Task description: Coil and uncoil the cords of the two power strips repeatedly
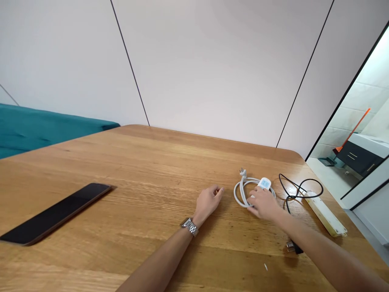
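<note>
reaching over the wooden worktop (pixel 146 174) in the head view, the right hand (pixel 264 203) rests on a coiled white power cord (pixel 237 194), beside its white outlet block (pixel 265 183) with the pale blue face. its fingers are bent down over the loops; whether they pinch the cord or only lie on it, i cannot tell. the plug (pixel 242 172) points away at the far side of the coil. the left hand (pixel 208 202), with a metal-band watch (pixel 190 227) on the wrist, is on the wood just left of the coil, its fingers loosely curled, the thumb apart from them, holding nothing.

as for how things stand, the white cord lies gathered in a few loose rings, with no tie visible on it. the thin black cable (pixel 317 195) to the right is not coiled neatly: it sprawls in open loops, partly over the end of a long white-and-yellow power strip (pixel 326 215). a metal-ended connector (pixel 291 246) lies close to the right forearm. a dark tablet (pixel 60 211) lies flat well apart on the left, and a tiny white scrap (pixel 266 267) sits nearer the person.
</note>
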`<state>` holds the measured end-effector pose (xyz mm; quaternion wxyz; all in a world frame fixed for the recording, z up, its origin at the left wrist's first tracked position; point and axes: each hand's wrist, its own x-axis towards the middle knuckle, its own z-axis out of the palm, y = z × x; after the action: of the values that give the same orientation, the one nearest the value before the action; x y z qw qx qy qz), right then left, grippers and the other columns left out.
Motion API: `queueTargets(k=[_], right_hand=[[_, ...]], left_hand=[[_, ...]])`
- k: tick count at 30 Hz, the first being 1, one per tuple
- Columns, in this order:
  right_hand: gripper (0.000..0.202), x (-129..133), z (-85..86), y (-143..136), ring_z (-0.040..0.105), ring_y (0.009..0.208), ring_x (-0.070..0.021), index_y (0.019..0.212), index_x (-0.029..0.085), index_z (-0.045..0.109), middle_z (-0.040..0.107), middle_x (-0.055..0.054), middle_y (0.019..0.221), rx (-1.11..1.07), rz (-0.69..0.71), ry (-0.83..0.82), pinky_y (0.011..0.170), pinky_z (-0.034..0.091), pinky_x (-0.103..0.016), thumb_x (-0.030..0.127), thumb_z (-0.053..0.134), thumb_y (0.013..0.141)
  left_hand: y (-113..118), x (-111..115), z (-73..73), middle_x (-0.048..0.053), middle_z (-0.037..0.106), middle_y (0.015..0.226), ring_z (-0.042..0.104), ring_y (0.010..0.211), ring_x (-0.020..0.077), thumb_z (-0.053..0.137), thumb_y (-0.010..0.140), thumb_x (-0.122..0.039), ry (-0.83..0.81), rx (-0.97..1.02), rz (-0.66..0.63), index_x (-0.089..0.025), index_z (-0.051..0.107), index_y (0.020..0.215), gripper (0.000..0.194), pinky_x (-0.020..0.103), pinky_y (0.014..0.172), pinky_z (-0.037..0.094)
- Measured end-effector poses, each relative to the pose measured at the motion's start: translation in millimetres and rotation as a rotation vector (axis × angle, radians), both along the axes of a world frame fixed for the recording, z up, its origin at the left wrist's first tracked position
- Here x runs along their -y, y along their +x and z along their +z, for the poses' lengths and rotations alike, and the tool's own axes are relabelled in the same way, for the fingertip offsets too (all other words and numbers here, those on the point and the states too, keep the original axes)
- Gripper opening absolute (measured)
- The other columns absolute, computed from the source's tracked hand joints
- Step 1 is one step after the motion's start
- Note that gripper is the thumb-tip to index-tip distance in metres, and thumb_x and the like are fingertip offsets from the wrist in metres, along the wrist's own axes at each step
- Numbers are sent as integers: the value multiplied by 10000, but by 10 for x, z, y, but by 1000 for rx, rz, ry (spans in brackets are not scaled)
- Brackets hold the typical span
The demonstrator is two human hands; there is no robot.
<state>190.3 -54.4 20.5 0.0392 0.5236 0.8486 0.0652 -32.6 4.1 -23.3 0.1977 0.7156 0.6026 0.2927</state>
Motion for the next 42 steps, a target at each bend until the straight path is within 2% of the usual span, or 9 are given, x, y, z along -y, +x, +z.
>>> queueTargets(k=[2,4,6,8,11,15,18,21,42], right_hand=[[217,-182,46,185,494,1125,-257,999,225,696,646,-94,1109,2,-145,10,924,361,-370,324,542,884],[265,-289,84,319,452,1196,-303,1091,176,671,599,-158,1212,10,-294,72,975,311,-437,211,529,870],[390,-269,103,344,386,1265,-342,1220,142,599,524,-199,1317,2,-402,148,1005,267,-493,161,548,833],[462,-111,90,226,391,1264,-333,1268,157,561,517,-177,1337,-57,-424,185,1009,281,-476,216,595,811],[317,285,-19,-168,555,1061,-268,1109,185,659,658,-117,1127,-288,-290,62,899,390,-373,339,569,847],[162,732,-360,-748,613,670,-142,703,206,676,704,-8,713,-542,-23,-157,597,385,-231,256,567,812],[211,840,-651,-986,541,494,-103,559,191,600,665,18,572,-561,160,-131,472,283,-235,274,621,752],[272,818,-813,-1033,509,452,-88,505,186,556,648,32,530,-553,250,-76,446,230,-245,306,645,733],[278,801,-689,-984,527,487,-84,544,181,548,631,46,540,-562,247,-114,460,213,-234,325,653,758]], left_hand=[[12,11,17,20,590,619,520,605,163,420,898,-425,-5,-29,-5,-189,539,650,363,256,553,275],[20,21,33,28,601,630,531,616,168,398,913,-444,-13,-66,-9,-188,555,663,391,260,548,265],[29,27,50,34,620,654,551,635,170,397,920,-445,-26,-102,-13,-187,582,685,395,261,546,261],[41,30,69,39,640,680,572,661,172,405,923,-442,-46,-139,-24,-189,606,701,392,263,546,260],[66,32,96,48,661,713,596,699,181,401,928,-453,-61,-197,-57,-194,629,713,407,266,553,266],[81,47,103,55,673,726,621,725,194,412,922,-465,-45,-286,-117,-198,636,724,401,264,565,291],[77,56,91,57,676,732,636,751,204,441,910,-437,-28,-357,-167,-195,632,722,361,265,573,309],[77,53,88,61,679,734,639,751,214,444,903,-428,-24,-399,-189,-194,632,727,348,271,573,322],[59,42,98,56,657,696,613,686,205,432,888,-436,-14,-440,-259,-205,612,686,355,274,563,307]])
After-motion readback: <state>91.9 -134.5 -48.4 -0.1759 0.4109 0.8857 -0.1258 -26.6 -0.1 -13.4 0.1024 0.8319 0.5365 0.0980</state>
